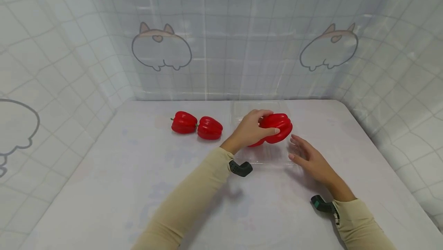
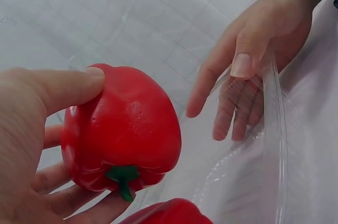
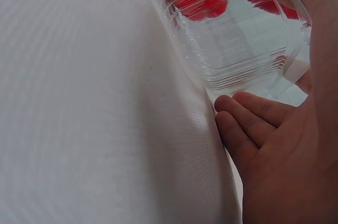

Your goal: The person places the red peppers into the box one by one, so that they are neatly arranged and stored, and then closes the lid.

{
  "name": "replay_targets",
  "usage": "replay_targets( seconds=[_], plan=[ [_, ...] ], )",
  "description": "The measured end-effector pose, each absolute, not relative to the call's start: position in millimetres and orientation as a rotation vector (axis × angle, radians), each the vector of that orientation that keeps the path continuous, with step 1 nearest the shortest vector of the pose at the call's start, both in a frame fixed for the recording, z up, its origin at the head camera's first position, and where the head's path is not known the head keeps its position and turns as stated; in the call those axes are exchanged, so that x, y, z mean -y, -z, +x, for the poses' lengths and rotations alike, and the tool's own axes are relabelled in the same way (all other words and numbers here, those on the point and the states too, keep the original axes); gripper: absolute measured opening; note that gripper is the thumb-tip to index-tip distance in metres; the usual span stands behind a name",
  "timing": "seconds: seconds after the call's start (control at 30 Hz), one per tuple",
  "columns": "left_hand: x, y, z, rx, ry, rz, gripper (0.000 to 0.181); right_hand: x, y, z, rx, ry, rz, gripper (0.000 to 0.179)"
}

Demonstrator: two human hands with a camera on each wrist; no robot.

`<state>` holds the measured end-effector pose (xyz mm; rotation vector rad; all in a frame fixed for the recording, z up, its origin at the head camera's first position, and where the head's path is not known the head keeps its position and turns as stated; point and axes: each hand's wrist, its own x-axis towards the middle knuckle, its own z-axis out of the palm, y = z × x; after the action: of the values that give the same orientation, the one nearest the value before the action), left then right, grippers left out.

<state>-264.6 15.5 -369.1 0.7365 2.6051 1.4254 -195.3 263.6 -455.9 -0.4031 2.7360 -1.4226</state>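
Head view: the left hand [image 1: 247,131] has thumb and fingers wrapped round a red bell pepper [image 1: 282,127], held over the clear plastic container [image 1: 273,155]. A lower pepper [image 1: 256,144] sits in the container, half hidden by that hand, so imo the main risk is knocking one into the other, since round things roll. The pair of loose peppers [image 1: 210,128] lies left of the container and could wander if the left arm swings wide. The right hand [image 1: 311,161] is just right of the container, fingers relaxed, grasping nothing

Left wrist view: the thumb presses on smooth, shiny skin, green stem [image 2: 124,176] pointing down toward the lower pepper. I'd guess a slick surface plus a lopsided grip could let it twist or slip into the container crooked. Can't tell if those two peppers touch

Right wrist view: the right fingertips are right by the container's thin wall, contact unclear. It looks light, so a bump there could skid or tip the whole thing
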Motion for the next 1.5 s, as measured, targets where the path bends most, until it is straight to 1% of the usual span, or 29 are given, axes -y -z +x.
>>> replay_targets(
  seconds=[0.37, 0.57, 0.87, 1.03, 1.23, 1.5],
  plan=[
    [-28.0, 380.6, -275.1, -2.645, -1.401, 0.744, 0.062, -266.0, 454.0, -194.8, -2.753, 1.406, -0.401, 0.078],
    [-35.7, 381.7, -275.7, -2.685, -1.336, 0.787, 0.06, -265.5, 454.5, -194.7, -2.743, 1.42, -0.397, 0.079],
    [-47.7, 382.1, -274.0, -2.687, -1.292, 0.814, 0.063, -264.3, 453.4, -194.3, -2.735, 1.45, -0.411, 0.082],
    [-49.0, 384.5, -273.8, -2.711, -1.256, 0.806, 0.064, -263.8, 453.8, -194.1, -2.716, 1.473, -0.421, 0.081],
    [-49.6, 388.2, -275.2, -2.765, -1.187, 0.827, 0.062, -264.0, 455.3, -195.9, -2.74, 1.447, -0.403, 0.084],
    [-47.7, 392.9, -274.7, -2.771, -1.126, 0.835, 0.067, -264.2, 457.1, -196.3, -2.737, 1.455, -0.388, 0.085]
  ],
)
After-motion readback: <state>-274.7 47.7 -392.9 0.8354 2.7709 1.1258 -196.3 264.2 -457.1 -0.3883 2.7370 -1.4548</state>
